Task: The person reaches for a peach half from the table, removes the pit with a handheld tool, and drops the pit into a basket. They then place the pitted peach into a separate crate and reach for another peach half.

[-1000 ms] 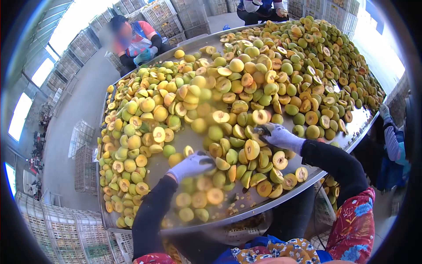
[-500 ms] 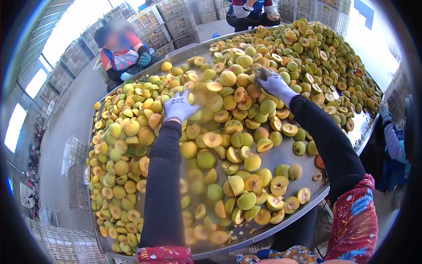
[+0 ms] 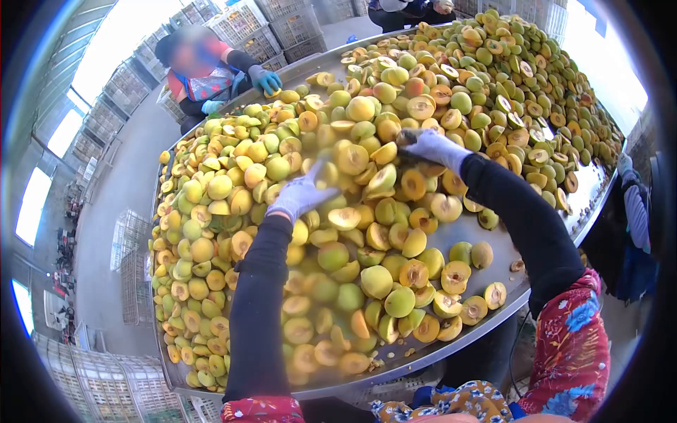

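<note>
Spread over the metal table (image 3: 504, 243) are many yellow-green stone fruits, halved and showing orange flesh, which look like peaches. My left hand (image 3: 303, 196), in a pale lavender glove, is open at the middle of the pile, thumb and fingers apart beside a cut peach half (image 3: 345, 218). Reaching into the heap further right is my right hand (image 3: 434, 148), its glove dark at the fingertips. Its fingers stretch leftward over the fruit, partly bent, close to a peach (image 3: 388, 130). No fruit is visibly gripped in either hand, though the right fingertips are partly hidden.
Across the table at left, a co-worker's blue-gloved hand (image 3: 265, 80) touches the fruit. Another person's gloved hand (image 3: 625, 166) is at the right edge. A higher mound of peaches (image 3: 536, 92) lies at the far right. Stacked crates (image 3: 247, 32) stand behind.
My right hand has moved nearer, and the fruit around it has shifted. My left hand has moved slightly right and nearer. The co-worker's blue-gloved hand now reaches onto the table.
</note>
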`<act>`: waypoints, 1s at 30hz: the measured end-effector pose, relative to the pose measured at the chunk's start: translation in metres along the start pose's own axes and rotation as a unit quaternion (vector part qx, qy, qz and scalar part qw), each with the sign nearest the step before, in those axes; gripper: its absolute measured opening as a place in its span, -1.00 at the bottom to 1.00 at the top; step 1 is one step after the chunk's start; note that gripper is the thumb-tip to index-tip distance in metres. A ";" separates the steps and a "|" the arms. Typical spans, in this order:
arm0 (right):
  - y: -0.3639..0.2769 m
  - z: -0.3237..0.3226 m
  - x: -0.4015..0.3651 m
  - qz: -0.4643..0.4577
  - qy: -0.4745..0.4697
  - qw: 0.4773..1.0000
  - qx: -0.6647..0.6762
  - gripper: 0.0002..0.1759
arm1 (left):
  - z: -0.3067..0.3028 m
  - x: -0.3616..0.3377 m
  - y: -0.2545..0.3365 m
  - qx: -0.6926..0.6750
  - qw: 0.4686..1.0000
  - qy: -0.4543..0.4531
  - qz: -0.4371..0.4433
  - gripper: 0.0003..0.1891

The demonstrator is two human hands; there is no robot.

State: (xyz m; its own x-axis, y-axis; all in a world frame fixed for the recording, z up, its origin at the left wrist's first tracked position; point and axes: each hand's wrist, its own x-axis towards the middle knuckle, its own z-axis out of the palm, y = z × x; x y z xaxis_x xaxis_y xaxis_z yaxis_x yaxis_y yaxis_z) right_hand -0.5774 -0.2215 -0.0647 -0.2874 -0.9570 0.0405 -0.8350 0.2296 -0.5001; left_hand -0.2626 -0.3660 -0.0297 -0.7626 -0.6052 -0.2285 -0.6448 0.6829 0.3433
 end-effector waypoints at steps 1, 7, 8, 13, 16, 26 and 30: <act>-0.014 0.002 -0.014 0.000 -0.046 0.993 0.111 -0.44 | 0.007 -0.014 -0.001 0.005 1.000 0.003 -0.009 -0.06; -0.061 0.008 -0.090 -0.086 -0.226 0.967 0.080 -0.49 | 0.030 -0.110 -0.010 0.014 0.995 -0.095 0.027 -0.15; -0.066 -0.002 -0.089 -0.116 -0.302 0.942 0.091 -0.48 | 0.029 -0.131 -0.009 0.027 0.993 -0.110 0.043 -0.18; -0.108 -0.014 -0.031 -0.170 -0.036 0.979 -0.108 -0.76 | 0.067 -0.200 -0.025 0.073 0.993 -0.048 0.078 -0.37; -0.124 0.009 0.040 -0.245 0.056 0.965 -0.072 -0.68 | 0.084 -0.198 -0.039 0.021 0.999 -0.021 0.043 -0.30; -0.179 0.074 0.112 -0.171 -0.235 0.953 -0.084 -0.59 | 0.089 -0.198 -0.043 -0.009 0.998 0.013 0.058 -0.34; -0.223 0.089 0.038 -0.192 -0.313 0.924 -0.108 -0.62 | 0.091 -0.199 -0.043 0.016 0.999 0.000 0.048 -0.31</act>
State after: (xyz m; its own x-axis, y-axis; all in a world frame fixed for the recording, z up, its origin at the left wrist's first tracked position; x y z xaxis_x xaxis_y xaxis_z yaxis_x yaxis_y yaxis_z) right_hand -0.3601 -0.3253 -0.0283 0.3201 -0.8753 -0.3625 -0.9129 -0.1827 -0.3651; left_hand -0.0878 -0.2378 -0.0824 -0.8215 -0.5359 -0.1949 -0.5693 0.7511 0.3343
